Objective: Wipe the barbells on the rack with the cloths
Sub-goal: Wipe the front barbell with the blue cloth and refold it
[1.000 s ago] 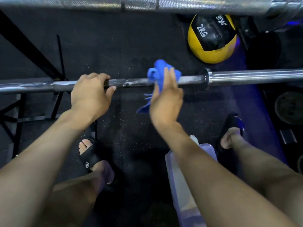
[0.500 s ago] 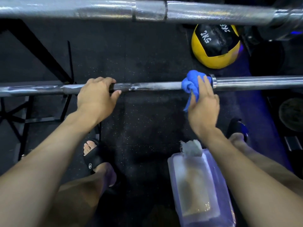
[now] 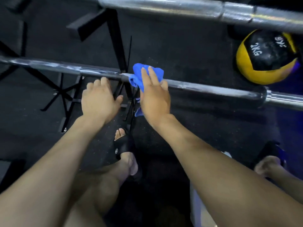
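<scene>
The right hand [image 3: 155,97] presses a blue cloth [image 3: 142,76] over the near bar [image 3: 205,87], fingers laid nearly straight across the top of the cloth and thumb tucked against the bar on the right side; whether the thumb wraps under cannot be told. The cloth is bunched around the bar near its middle, a corner hanging down below the palm. The left hand [image 3: 99,99] is just left of it and off the bar, fingers loosely bent, holding nothing, fingertips near the bar's underside. The bar runs from far left to near right, its dull shaft streaked pale, and ends at a collar and a shiny sleeve [image 3: 285,99] cut off by the right edge. A second bar [image 3: 188,7] lies farther off across the top, also cut off at both ends. Below is dark speckled rubber floor [image 3: 188,51], with black rack struts [image 3: 118,46] on the left and a yellow and black ball [image 3: 265,58] marked 2KG at the far right, lit bluish at its edge. Two feet in black slides [image 3: 123,148] stand on the floor. A pale object at the bottom right is mostly hidden by the right forearm and hard to make out.
</scene>
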